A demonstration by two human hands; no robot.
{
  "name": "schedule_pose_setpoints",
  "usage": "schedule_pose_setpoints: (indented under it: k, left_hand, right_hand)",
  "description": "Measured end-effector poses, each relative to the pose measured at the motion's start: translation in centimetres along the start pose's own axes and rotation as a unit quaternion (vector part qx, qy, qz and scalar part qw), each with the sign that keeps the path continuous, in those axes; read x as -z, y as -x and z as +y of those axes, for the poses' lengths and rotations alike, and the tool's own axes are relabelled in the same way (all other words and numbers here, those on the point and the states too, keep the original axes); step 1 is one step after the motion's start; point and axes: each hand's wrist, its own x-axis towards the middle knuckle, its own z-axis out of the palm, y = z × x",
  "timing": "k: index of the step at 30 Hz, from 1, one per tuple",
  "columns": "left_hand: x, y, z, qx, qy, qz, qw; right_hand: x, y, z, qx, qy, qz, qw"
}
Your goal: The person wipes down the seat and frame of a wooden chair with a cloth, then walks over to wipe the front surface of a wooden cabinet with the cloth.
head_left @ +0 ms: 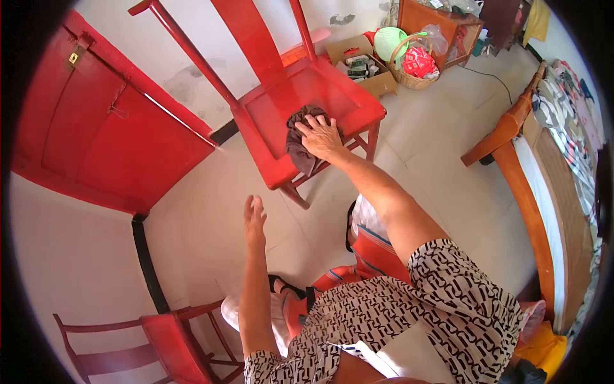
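A red wooden chair (332, 89) with a tall back stands in front of me. On the front part of its seat lies a dark brown cloth (304, 157), crumpled, with one end hanging over the seat's edge. My right hand (322, 137) presses on this cloth from above, fingers spread and bent into its folds. Held out in the air to the left of the chair, my left hand (254, 217) has nothing in it, and its fingers are apart.
Red double doors (115, 121) are at the left. A second red chair (169, 342) stands at the lower left. Behind the first chair are a cardboard box (384, 83) and a wicker basket (409, 80). A wooden bed (524, 205) lines the right side; a cable (495, 77) crosses the floor.
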Motion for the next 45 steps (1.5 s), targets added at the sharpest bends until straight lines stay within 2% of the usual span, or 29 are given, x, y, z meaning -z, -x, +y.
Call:
schedule_pose_setpoints:
  k: [2, 4, 8, 10, 14, 18, 20, 25, 26, 28, 32, 33, 38, 41, 44, 45]
  left_hand:
    - [-2.0, -3.6, 2.0, 0.012, 0.044, 0.002, 0.999]
    - [-4.2, -6.8, 2.7, 0.036, 0.056, -0.004, 0.998]
    - [-5.9, -12.5, -1.8, 0.084, 0.216, -0.116, 0.966]
    - [-6.3, -12.0, -0.8, 0.101, 0.191, -0.11, 0.97]
    - [-3.4, -9.7, 0.7, 0.168, 0.094, -0.034, 0.981]
    - [-3.1, -5.7, 1.0, 0.144, 0.06, -0.033, 0.987]
    - [-1.7, -3.9, 3.7, 0.14, 0.047, -0.021, 0.989]
    - [-0.4, -1.7, 9.9, 0.128, 0.059, 0.009, 0.99]
    - [1.1, -0.4, 4.3, 0.1, 0.088, -0.008, 0.991]
    - [2.3, -0.2, 4.6, 0.06, 0.079, -0.024, 0.995]
    - [1.7, 0.7, 6.0, 0.056, 0.104, -0.031, 0.993]
    - [2.1, 3.6, 0.7, 0.039, 0.128, -0.037, 0.99]
    - [2.0, 6.1, 0.7, 0.104, 0.139, -0.01, 0.985]
    - [0.9, 9.3, 0.3, 0.117, 0.061, 0.028, 0.991]
    - [0.2, 6.2, 0.9, -0.074, 0.055, 0.063, 0.994]
    - [0.1, 4.6, 2.2, -0.159, -0.091, 0.089, 0.979]
  right_hand:
    - [-0.3, 0.4, -0.7, 0.005, 0.0, 0.013, 1.0]
    - [-0.2, 0.5, -1.0, -0.008, -0.015, -0.017, 1.0]
    - [-1.2, 0.5, -1.3, -0.011, -0.014, -0.011, 1.0]
    - [-1.0, 0.4, -1.1, -0.012, -0.014, -0.008, 1.0]
    - [0.0, 1.2, -3.8, -0.016, -0.052, -0.022, 0.998]
    - [0.7, 3.1, -4.3, -0.009, -0.077, -0.021, 0.997]
    - [1.7, 2.8, -5.6, 0.006, -0.082, 0.016, 0.996]
    - [6.1, 0.7, -7.7, -0.002, -0.115, 0.024, 0.993]
    - [4.7, 4.4, -9.0, 0.014, -0.091, 0.011, 0.996]
    - [6.5, 3.9, -9.7, 0.012, -0.099, -0.009, 0.995]
    - [8.8, 3.0, -9.2, 0.025, -0.093, -0.011, 0.995]
    - [8.1, 7.8, -9.8, 0.047, -0.075, -0.006, 0.996]
    - [9.8, 7.9, -9.3, 0.054, -0.092, -0.035, 0.994]
    - [9.6, 11.5, -9.1, 0.081, -0.083, -0.036, 0.993]
    - [9.5, 11.4, -9.2, 0.074, -0.087, -0.042, 0.993]
    - [9.3, 11.6, -9.2, 0.07, -0.091, -0.046, 0.992]
